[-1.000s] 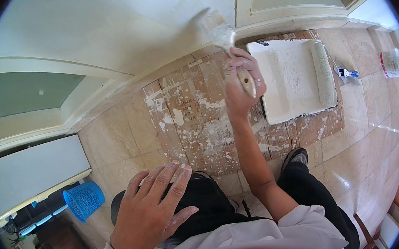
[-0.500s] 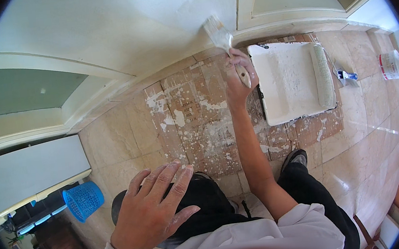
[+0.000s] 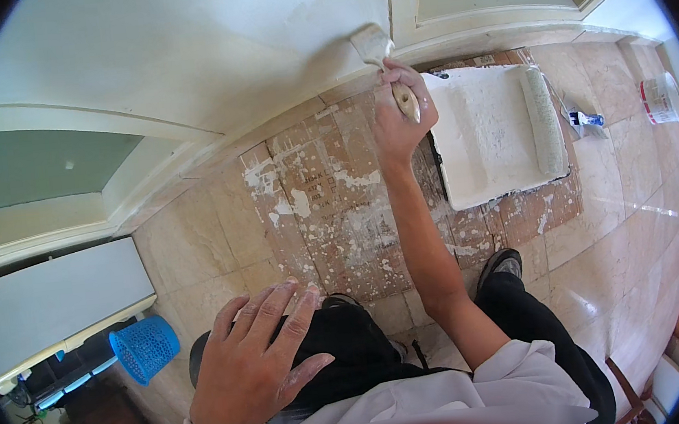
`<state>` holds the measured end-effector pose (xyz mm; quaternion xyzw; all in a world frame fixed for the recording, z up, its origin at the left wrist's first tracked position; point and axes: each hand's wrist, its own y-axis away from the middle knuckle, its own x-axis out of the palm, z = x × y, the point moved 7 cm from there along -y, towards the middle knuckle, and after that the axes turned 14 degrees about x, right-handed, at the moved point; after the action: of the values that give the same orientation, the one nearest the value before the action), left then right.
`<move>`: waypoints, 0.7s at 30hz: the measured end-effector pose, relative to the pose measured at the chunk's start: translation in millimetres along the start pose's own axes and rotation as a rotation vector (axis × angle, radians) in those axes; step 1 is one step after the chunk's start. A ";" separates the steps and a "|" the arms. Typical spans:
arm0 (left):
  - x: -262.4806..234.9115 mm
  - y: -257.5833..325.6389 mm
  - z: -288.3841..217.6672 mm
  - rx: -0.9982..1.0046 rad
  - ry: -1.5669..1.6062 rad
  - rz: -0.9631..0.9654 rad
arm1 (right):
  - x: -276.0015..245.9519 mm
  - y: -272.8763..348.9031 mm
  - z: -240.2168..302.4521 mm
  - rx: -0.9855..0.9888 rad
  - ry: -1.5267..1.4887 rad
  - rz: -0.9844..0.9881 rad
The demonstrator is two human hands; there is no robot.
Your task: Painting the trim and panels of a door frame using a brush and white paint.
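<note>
My right hand (image 3: 402,116) is closed round the handle of a paintbrush (image 3: 373,45), whose wide bristles are against the lower part of the white wall (image 3: 257,32). Paint marks my fingers. Over my left thigh hovers my left hand (image 3: 260,359), fingers stretched out and holding nothing; its fingertips are dusted white. Just right of the brush hand lies a paint tray (image 3: 483,137) coated with white paint. A white-covered paint roller (image 3: 543,120) rests along the tray's right side.
Paint-spattered cardboard (image 3: 331,205) covers the tiles under the tray. To the right are a blue-handled scraper (image 3: 586,119) and a white bucket (image 3: 661,98). At left stand a blue basket (image 3: 147,349) and a white cabinet (image 3: 57,296). A ledge (image 3: 495,40) runs along the wall base.
The brush has tilted in my right hand, its bristles now spread more broadly against the wall near the panel edge. The view has shifted slightly; my left hand stays much the same.
</note>
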<state>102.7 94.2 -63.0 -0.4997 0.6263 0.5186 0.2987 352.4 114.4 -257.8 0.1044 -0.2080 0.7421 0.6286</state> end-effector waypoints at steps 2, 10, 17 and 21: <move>0.4 0.5 0.6 -0.001 -0.003 0.006 | 16.4 1.2 24.5 -0.044 -0.003 0.046; -0.4 -1.3 2.8 -0.011 0.013 0.002 | 15.7 8.4 59.9 -0.099 -0.105 0.179; -0.3 -0.7 -0.5 -0.003 0.004 0.007 | -15.5 -5.0 4.3 0.003 -0.172 0.031; -1.2 -1.8 0.2 -0.003 0.004 -0.008 | -38.3 11.5 -41.3 0.087 -0.048 -0.062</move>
<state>104.7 94.8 -62.6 -0.5036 0.6241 0.5174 0.2986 352.7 97.1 -312.6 0.1556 -0.1872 0.7279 0.6410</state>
